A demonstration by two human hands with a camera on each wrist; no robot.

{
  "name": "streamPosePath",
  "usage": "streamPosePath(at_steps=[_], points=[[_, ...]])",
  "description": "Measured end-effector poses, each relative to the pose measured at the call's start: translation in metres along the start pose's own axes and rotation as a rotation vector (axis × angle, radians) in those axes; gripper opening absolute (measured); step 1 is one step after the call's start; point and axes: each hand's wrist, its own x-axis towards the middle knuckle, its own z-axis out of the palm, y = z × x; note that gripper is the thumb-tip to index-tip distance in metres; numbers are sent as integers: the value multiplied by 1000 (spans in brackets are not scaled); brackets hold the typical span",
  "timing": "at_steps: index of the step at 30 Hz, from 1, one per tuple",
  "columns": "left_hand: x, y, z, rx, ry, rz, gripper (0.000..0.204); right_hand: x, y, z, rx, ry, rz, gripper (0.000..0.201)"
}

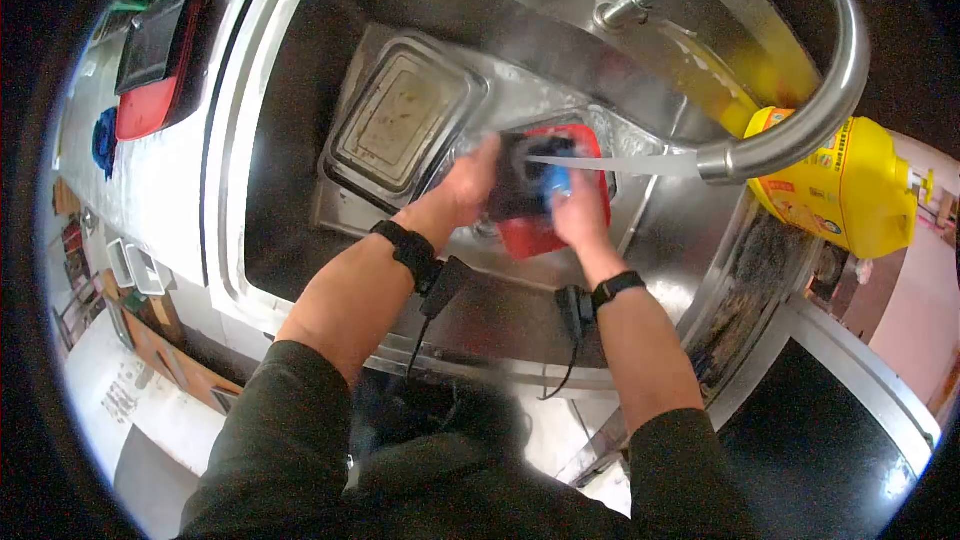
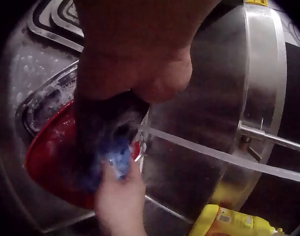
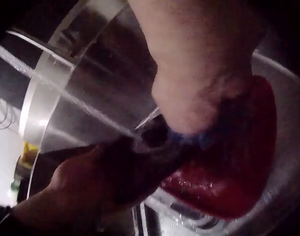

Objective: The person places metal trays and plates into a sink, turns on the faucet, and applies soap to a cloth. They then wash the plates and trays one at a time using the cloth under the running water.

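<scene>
My left hand (image 1: 472, 180) grips the edge of a dark, flat item (image 1: 515, 190), whose exact kind I cannot tell. A blue cloth or scrubber (image 1: 555, 182) is pinched in my right hand (image 1: 585, 208) and touches the dark item's face; it also shows blue in the left wrist view (image 2: 119, 158). Beneath both lies a red basin or tray (image 1: 530, 238), also seen in the right wrist view (image 3: 214, 191). Water (image 1: 640, 164) streams from the faucet (image 1: 722, 162) onto the dark item. Motion blurs the fingers.
The metal sink (image 1: 300, 140) surrounds the hands, with a rectangular metal tray or lid (image 1: 398, 120) at its left. A yellow jug (image 1: 850, 185) stands right of the faucet. On the left counter are a red-and-black item (image 1: 150, 70) and a dark blue cloth (image 1: 104, 143).
</scene>
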Motion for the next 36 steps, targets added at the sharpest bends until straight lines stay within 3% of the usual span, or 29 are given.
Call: streamPosePath(at_steps=[1, 2, 3, 4, 6, 8, 9, 12, 13, 14, 16, 17, 18, 20, 21, 22, 24, 25, 26, 28, 30, 32, 34, 36], points=[[10, -10, -6, -12, -111, -12, 59, 9, -3, -8, 33, -23, 140, 41], [23, -19, -10, 94, -68, 29, 59, 18, -8, -11, 68, -46, 279, 40], [24, -20, -7, -16, -162, -34, 60, 28, -11, -3, 37, -99, 332, 40], [27, -21, -6, -127, -257, -101, 61, 33, -24, 2, 39, -106, 337, 40], [34, -20, -10, -135, -278, -122, 61, 34, -54, 12, 220, -11, 215, 38], [33, -18, -9, -138, -321, -138, 61, 22, -82, 19, 395, -28, 142, 36], [31, -13, -11, -61, -236, -99, 53, 14, -104, 1, 390, -3, 151, 33], [25, -12, -17, -25, -63, 44, 37, -9, -82, -13, 66, -351, 102, 43], [4, -3, -10, 126, -66, 151, 33, -7, -65, -19, -30, -426, 177, 44], [8, -4, -14, 118, -64, 153, 33, -7, -41, -23, -129, -506, 249, 45], [18, -6, -26, 1046, 24, 607, 39, -20, 21, -8, 7, -40, 323, 31], [9, 0, -25, 1111, -59, 729, 43, -18, 38, -23, 255, -58, 492, 31], [0, 9, -22, 1107, -48, 729, 43, -17, 48, -36, 500, -83, 659, 32], [-16, 15, -16, 1351, -225, 953, 48, -16, 23, -76, 1089, 16, 775, 33], [-6, 8, -26, 1591, -273, 1153, 55, -16, 14, -87, 1131, 93, 728, 34], [-6, 6, -29, 1589, -275, 1162, 55, -14, 22, -81, 1131, 101, 723, 34], [-10, -7, -33, 1896, -104, 1341, 58, -15, 44, -61, 739, 159, 600, 33], [-11, -12, -31, 1890, 33, 1285, 67, -15, 25, -63, 514, 117, 468, 36], [-9, -14, -29, 1895, 29, 1292, 67, -15, 17, -54, 456, 90, 495, 45], [-19, -3, -18, 1491, -29, 419, 79, -12, 19, -28, 373, 19, 440, 44], [-15, -2, -24, 1609, -68, 402, 86, -10, 23, -1, 245, 84, 365, 45], [0, -12, -45, 1323, -132, 562, 89, -7, 24, 5, 108, 143, 305, 47], [3, -14, -48, 1171, -114, 611, 82, 1, 22, -2, 93, 45, 344, 51], [3, -17, -46, 147, -225, 213, 78, 5, 25, 4, 99, 129, 288, 49]])
